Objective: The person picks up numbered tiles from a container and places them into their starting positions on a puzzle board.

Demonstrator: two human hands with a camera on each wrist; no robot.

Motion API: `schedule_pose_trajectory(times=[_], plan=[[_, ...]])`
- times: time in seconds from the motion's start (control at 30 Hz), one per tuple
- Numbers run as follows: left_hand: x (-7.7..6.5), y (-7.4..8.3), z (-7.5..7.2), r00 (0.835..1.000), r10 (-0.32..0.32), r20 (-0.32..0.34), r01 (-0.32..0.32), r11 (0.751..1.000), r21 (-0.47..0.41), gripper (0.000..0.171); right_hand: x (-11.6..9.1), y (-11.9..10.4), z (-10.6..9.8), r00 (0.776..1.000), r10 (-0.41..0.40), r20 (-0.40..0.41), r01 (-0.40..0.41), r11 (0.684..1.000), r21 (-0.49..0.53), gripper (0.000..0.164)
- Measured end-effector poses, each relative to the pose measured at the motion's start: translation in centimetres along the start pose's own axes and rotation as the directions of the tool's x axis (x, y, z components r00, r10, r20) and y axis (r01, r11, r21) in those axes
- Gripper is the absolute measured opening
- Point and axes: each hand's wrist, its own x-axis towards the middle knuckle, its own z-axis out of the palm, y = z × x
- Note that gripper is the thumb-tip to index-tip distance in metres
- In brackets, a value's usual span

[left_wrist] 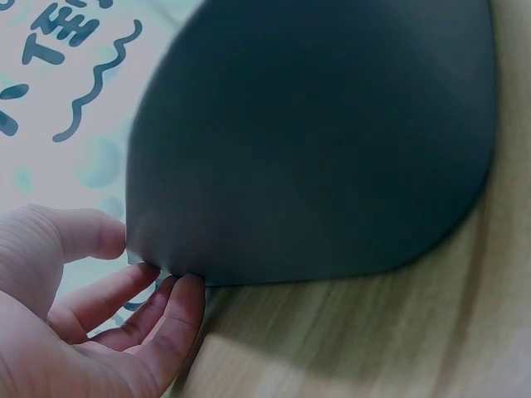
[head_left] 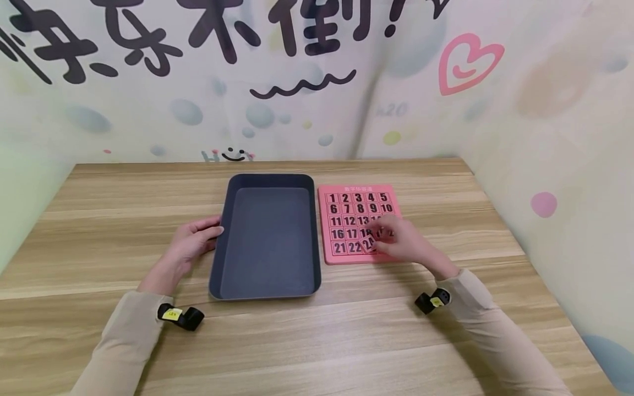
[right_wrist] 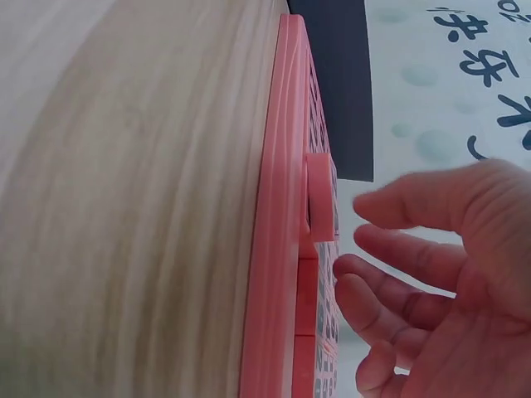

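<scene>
My left hand (head_left: pixel 192 242) holds the left rim of a dark grey rectangular baking tray (head_left: pixel 269 242), the thumb at its edge and the fingers against the outer side. In the left wrist view the tray (left_wrist: pixel 332 166) fills much of the picture. Over the right part of a pink number sliding puzzle (head_left: pixel 328 256) hovers my right hand (head_left: pixel 403 240). A tile marked 24 (head_left: pixel 368 243) sits askew there, raised above the frame. The right wrist view shows the fingers slightly bent, just apart from this tile (right_wrist: pixel 320 197). Some tiles are hidden under the hand.
Tray and puzzle lie side by side on a wood-grain table (head_left: pixel 356 341). A wall (head_left: pixel 307 121) with lettering and coloured dots stands at the back, and another wall (head_left: pixel 559 165) closes the right side. Each wrist carries a black camera (head_left: pixel 185 317).
</scene>
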Motion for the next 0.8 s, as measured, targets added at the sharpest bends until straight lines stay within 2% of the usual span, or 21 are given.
schedule_pose_trajectory(times=[0.17, 0.43, 0.6, 0.8], plan=[[0.0, 0.0, 0.0, 1.0, -0.004, 0.001, 0.004, 1.0, 0.013, 0.057, -0.2, -0.3, -0.1, 0.998, 0.037, 0.047, -0.037, 0.999, -0.01, 0.037], [0.1, 0.0, 0.0, 1.0, -0.01, 0.003, 0.01, 1.0, 0.017, 0.056, -0.2, -0.5, 0.0, 0.997, 0.059, 0.056, -0.057, 0.998, -0.034, 0.027], [0.0, 0.0, 0.0, 1.0, -0.012, 0.002, 0.012, 1.0, 0.017, 0.056, -0.5, -0.1, -0.2, 0.998, 0.055, 0.038, -0.054, 0.998, -0.024, 0.026], [0.0, 0.0, 0.1, 1.0, -0.013, 0.002, 0.013, 1.0, 0.008, 0.057, -1.6, 0.3, -1.1, 0.995, 0.094, 0.02, -0.094, 0.995, -0.018, 0.025]])
